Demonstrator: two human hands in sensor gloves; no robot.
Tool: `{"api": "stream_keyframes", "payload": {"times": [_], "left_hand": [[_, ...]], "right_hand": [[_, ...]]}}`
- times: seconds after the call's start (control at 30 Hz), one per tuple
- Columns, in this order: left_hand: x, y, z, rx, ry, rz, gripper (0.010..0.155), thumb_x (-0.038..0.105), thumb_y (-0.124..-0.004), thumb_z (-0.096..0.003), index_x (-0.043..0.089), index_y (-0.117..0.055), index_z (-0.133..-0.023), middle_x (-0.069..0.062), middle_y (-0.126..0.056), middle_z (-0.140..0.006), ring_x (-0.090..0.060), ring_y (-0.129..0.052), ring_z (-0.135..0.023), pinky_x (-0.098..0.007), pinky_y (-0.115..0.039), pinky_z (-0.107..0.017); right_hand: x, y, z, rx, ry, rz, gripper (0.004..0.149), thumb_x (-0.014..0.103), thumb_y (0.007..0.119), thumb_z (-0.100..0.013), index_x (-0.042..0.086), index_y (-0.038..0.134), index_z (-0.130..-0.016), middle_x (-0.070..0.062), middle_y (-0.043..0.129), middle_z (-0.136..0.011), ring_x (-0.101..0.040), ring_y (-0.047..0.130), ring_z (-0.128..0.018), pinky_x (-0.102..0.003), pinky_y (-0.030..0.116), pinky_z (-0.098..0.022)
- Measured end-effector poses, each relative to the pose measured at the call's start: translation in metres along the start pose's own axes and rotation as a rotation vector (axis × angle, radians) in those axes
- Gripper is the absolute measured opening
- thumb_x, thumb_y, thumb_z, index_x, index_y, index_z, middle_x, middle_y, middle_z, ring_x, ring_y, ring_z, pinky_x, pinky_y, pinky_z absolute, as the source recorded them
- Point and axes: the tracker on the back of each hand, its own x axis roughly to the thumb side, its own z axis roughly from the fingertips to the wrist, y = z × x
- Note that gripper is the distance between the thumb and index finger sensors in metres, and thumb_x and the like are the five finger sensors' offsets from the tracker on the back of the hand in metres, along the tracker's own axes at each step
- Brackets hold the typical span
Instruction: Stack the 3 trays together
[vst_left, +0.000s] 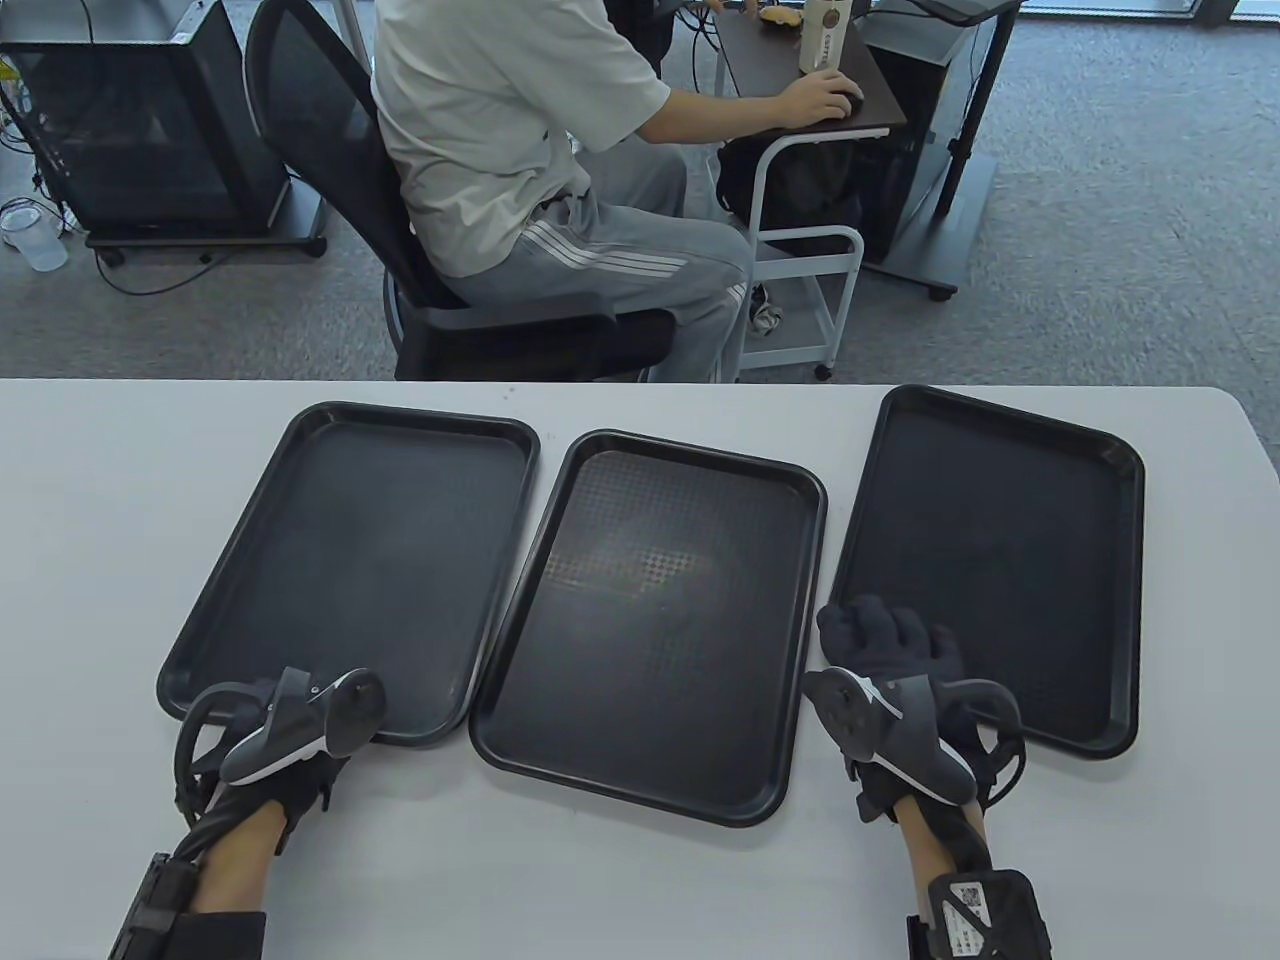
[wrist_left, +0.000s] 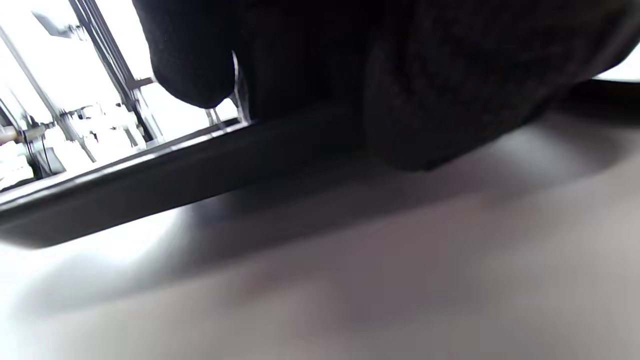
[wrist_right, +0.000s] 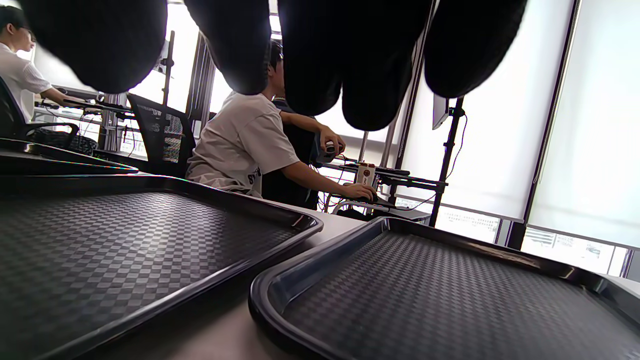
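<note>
3 black trays lie side by side on the white tabletop (vst_left: 620, 880), none stacked. Left tray (vst_left: 360, 560) & middle tray (vst_left: 655, 620) nearly touch along their long rims; right tray (vst_left: 1000, 560) sits just beside, angled, w/ a narrow gap. Left hand (vst_left: 285, 725) is at the left tray's near edge; wrist view is blurry, fingers (wrist_left: 425, 100) prob. touching the rim, but can't tell if the grip is clamped on it. Right hand (vst_left: 890, 670) hovers over the right tray's near-left corner, fingers (wrist_right: 360, 65) spread apart, grip holding nothing, above the tray surface. A seated person (vst_left: 530, 170) works at a desk behind.
</note>
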Motion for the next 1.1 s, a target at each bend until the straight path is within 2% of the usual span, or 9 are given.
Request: {"api": "stream_keyframes", "payload": {"times": [0.03,0.13,0.33,0.6,0.73,0.93,1.1], "left_hand": [[0.001,0.008,0.003,0.086,-0.001,0.014,0.048,0.033,-0.105,-0.0324,0.039,-0.086,-0.076,0.008,-0.099,-0.078,-0.023,-0.105,-0.068,-0.048,-0.081,-0.065],[0.007,0.021,0.009,0.209,-0.024,0.043,0.051,0.034,-0.106,-0.0303,0.038,-0.084,-0.075,0.007,-0.097,-0.074,-0.021,-0.102,-0.061,-0.048,-0.083,-0.061],[0.019,0.042,0.022,0.428,-0.027,-0.041,0.038,0.033,-0.103,-0.0352,0.040,-0.081,-0.066,0.011,-0.094,-0.061,-0.017,-0.097,-0.045,-0.041,-0.089,-0.045],[0.025,0.058,0.031,0.523,-0.010,-0.021,0.038,0.028,-0.101,-0.0360,0.039,-0.079,-0.065,0.010,-0.091,-0.061,-0.019,-0.093,-0.045,-0.042,-0.086,-0.046],[0.029,0.074,0.037,0.590,-0.013,-0.003,0.039,0.028,-0.100,-0.0358,0.039,-0.079,-0.066,0.010,-0.091,-0.062,-0.019,-0.092,-0.045,-0.042,-0.086,-0.045],[0.057,0.112,0.037,0.693,-0.060,-0.031,0.038,0.028,-0.100,-0.0360,0.040,-0.079,-0.066,0.010,-0.091,-0.062,-0.018,-0.093,-0.045,-0.042,-0.086,-0.045],[0.095,0.141,0.032,0.741,-0.109,0.021,0.038,0.028,-0.100,-0.0359,0.040,-0.079,-0.066,0.011,-0.091,-0.062,-0.018,-0.093,-0.045,-0.041,-0.087,-0.045]], "right_hand": [[0.000,0.000,0.000,-0.002,0.001,0.000,0.065,0.061,0.075,-0.039,0.036,0.065,-0.097,-0.005,0.076,-0.108,-0.036,0.085,-0.091,-0.059,0.070,-0.063],[-0.001,-0.001,0.000,-0.010,0.004,-0.001,0.065,0.061,0.075,-0.039,0.036,0.065,-0.097,-0.005,0.076,-0.107,-0.035,0.085,-0.091,-0.059,0.070,-0.063],[-0.003,-0.002,0.000,-0.016,0.011,0.000,0.065,0.061,0.075,-0.039,0.036,0.065,-0.097,-0.006,0.076,-0.107,-0.036,0.086,-0.090,-0.059,0.071,-0.063],[-0.006,-0.004,0.000,-0.032,0.021,-0.002,0.065,0.061,0.075,-0.039,0.036,0.065,-0.098,-0.006,0.076,-0.107,-0.035,0.086,-0.090,-0.058,0.071,-0.063],[-0.010,-0.008,0.000,-0.050,0.039,-0.007,0.065,0.061,0.075,-0.039,0.036,0.065,-0.097,-0.006,0.077,-0.107,-0.035,0.086,-0.090,-0.058,0.071,-0.063],[-0.016,-0.011,0.001,-0.072,0.066,-0.012,0.065,0.061,0.075,-0.039,0.035,0.065,-0.098,-0.006,0.077,-0.107,-0.035,0.086,-0.090,-0.058,0.071,-0.063],[-0.019,-0.013,0.002,-0.085,0.089,-0.005,0.064,0.061,0.075,-0.039,0.035,0.065,-0.098,-0.006,0.077,-0.107,-0.036,0.086,-0.090,-0.059,0.071,-0.063]]}}
